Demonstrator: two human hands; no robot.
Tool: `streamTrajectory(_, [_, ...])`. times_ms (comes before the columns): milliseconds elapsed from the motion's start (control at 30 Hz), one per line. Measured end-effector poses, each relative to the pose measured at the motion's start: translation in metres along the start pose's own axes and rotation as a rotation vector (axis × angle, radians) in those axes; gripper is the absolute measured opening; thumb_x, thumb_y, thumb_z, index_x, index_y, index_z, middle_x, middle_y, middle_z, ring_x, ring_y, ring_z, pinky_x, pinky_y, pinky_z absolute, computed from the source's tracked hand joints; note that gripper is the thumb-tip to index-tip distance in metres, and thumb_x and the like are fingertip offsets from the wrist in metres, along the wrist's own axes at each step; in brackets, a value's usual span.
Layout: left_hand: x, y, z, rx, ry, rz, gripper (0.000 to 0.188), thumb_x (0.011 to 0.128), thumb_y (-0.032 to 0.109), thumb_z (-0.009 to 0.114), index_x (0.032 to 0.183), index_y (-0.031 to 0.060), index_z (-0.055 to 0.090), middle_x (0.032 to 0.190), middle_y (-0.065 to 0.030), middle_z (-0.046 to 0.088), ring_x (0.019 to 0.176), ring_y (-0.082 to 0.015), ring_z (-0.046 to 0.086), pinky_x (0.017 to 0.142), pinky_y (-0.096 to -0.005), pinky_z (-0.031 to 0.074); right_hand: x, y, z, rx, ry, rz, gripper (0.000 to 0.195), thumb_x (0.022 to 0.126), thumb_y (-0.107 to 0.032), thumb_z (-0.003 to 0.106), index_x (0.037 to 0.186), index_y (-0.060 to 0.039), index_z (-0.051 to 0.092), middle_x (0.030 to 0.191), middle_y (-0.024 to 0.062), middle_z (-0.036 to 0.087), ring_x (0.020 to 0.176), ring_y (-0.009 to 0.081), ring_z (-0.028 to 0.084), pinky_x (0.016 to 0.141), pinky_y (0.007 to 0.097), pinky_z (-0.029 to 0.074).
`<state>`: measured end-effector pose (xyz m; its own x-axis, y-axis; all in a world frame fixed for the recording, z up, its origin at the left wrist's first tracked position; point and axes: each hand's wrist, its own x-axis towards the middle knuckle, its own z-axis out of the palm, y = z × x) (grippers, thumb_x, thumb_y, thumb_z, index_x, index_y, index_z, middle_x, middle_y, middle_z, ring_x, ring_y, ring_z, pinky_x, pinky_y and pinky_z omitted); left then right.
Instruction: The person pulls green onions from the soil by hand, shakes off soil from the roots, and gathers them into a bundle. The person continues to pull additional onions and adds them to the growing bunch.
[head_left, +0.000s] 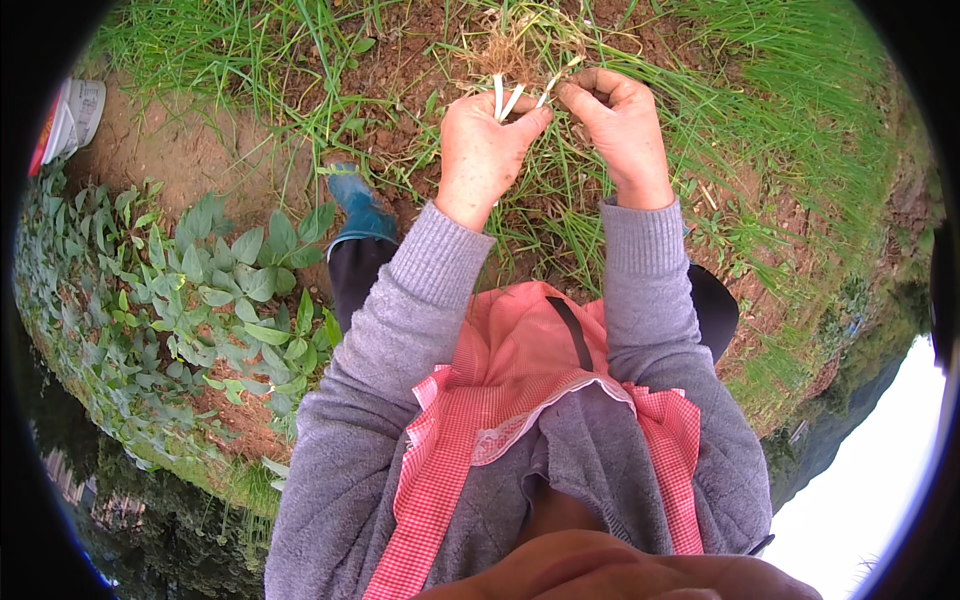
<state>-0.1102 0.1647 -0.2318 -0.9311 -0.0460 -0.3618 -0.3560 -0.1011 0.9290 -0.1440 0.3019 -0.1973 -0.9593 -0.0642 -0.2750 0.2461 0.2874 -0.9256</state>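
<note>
Several thin green onion plants with white stems (513, 101) are pinched between the thumb and fingers of my left hand (487, 142). Their brown, stringy roots (501, 56) point away from me, above the hand. My right hand (619, 124), soiled at the fingertips, is just to the right, its thumb and forefinger closed on the edge of one stalk near its root end. Long green leaves (555, 202) lie on the soil below and between the hands.
Dense green onion-like plants (787, 97) grow at the right and upper left (202, 45). Broad-leaved plants (240, 262) stand at the left, near a white and red plastic container (82, 116). A blue boot (360, 202) rests on reddish soil (217, 161).
</note>
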Motion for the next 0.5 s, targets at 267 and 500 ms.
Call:
streamTrajectory(267, [0.0018, -0.0026, 0.0031, -0.018, 0.022, 0.008, 0.011, 0.075, 0.007, 0.069, 0.082, -0.0011, 0.065, 0.072, -0.0018, 0.063, 0.062, -0.0057, 0.053, 0.055, -0.0198, 0.044, 0.0026, 0.0056, 0.0028, -0.087, -0.03, -0.073, 0.018, 0.076, -0.012, 0.065, 0.084, 0.0046, 0.064, 0.074, 0.0048, 0.064, 0.066, 0.0085, 0.055, 0.059, 0.0227, 0.044])
streamTrajectory(500, [0.002, -0.0024, 0.0051, -0.221, 0.047, 0.055, 0.01, 0.073, 0.008, 0.068, 0.074, -0.001, 0.064, 0.061, -0.0005, 0.059, 0.053, -0.0052, 0.049, 0.046, -0.0218, 0.04, 0.0036, 0.0052, 0.0049, -0.235, -0.004, -0.138, 0.018, 0.076, -0.014, 0.064, 0.082, 0.0032, 0.063, 0.069, 0.0078, 0.064, 0.062, 0.0103, 0.056, 0.057, 0.0251, 0.045])
